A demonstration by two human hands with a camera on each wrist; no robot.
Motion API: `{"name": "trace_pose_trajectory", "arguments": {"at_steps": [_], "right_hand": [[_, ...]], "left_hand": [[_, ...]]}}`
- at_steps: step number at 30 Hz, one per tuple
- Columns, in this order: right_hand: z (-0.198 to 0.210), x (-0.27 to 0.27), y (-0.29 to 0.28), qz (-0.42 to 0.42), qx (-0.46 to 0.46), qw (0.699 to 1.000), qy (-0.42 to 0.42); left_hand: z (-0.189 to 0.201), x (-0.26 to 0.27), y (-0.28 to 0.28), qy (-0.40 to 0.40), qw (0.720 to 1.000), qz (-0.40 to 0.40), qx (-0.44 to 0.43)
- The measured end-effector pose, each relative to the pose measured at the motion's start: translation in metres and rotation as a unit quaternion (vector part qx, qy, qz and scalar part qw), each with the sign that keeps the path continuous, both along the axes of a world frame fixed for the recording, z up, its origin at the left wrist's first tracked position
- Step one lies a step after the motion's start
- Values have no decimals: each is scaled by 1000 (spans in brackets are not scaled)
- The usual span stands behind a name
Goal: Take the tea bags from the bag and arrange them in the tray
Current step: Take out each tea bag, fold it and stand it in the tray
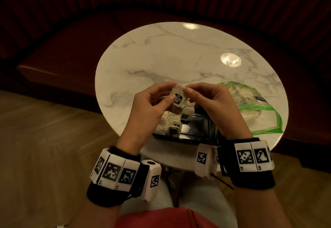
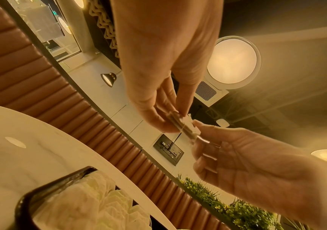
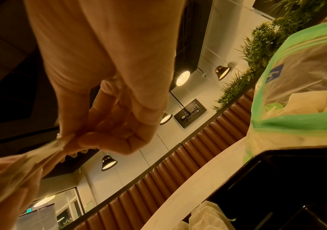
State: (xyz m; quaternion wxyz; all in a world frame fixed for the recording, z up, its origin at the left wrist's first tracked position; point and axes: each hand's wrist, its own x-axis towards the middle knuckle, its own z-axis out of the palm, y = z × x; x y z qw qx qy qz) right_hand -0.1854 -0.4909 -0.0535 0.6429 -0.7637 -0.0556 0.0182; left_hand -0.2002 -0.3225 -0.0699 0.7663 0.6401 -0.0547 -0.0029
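Over the near edge of the table, my two hands hold one tea bag (image 1: 179,97) (image 2: 184,126) between them; it has a dark-printed paper tag. My left hand (image 1: 171,93) (image 2: 168,123) pinches its left side and my right hand (image 1: 187,91) (image 2: 199,132) (image 3: 74,141) pinches its top right corner. Just below sits the black tray (image 1: 198,132) (image 2: 23,200) (image 3: 276,175), with several tea bags (image 1: 172,123) (image 2: 91,200) standing in its left part; its right part shows bare. The clear zip bag (image 1: 254,102) (image 3: 308,74) with green edges lies right of the tray, pale tea bags inside.
A round white marble table (image 1: 179,57) carries everything. A dark padded bench (image 1: 62,48) curves round its far side. Wooden floor lies to the left, and my lap is below the near edge.
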Motion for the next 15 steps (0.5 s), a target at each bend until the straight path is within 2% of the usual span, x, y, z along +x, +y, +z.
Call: {"name": "trace_pose_trajectory", "arguments": {"at_steps": [7, 15], "right_hand": [[-1, 1, -1, 5, -28, 1000, 10], [-3, 4, -6, -53, -8, 998, 31]], "left_hand": [[-2, 2, 2, 17, 1000, 0, -12], [-3, 3, 5, 21, 1000, 13, -2]]}}
